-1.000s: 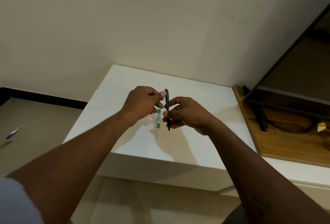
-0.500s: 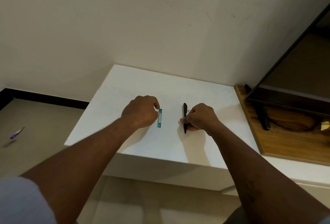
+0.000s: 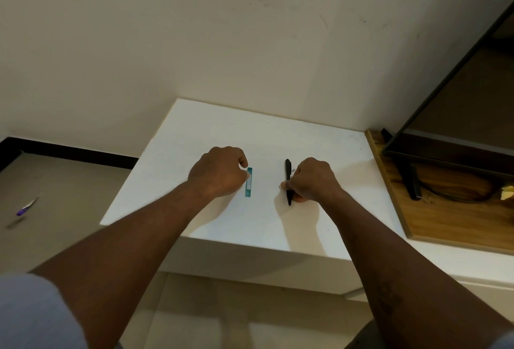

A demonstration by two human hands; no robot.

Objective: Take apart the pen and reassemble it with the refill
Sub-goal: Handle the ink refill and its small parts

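Pen (image 3: 288, 172): slim black rod on white table (image 3: 222, 131)

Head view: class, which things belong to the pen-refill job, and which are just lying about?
Job: black pen, gripped by the right hand; teal refill packet, with the left hand at it; white table under both.
Lying about: small purple item on the floor; dark screen; wooden board beneath it.

One wide-angle camera, worn on the head, looks forward and down at close range onto a white table (image 3: 194, 137) (far wall (image 3: 194, 28) behind), left hand (image 3: 219, 172) and right hand (image 3: 314, 179) centred.
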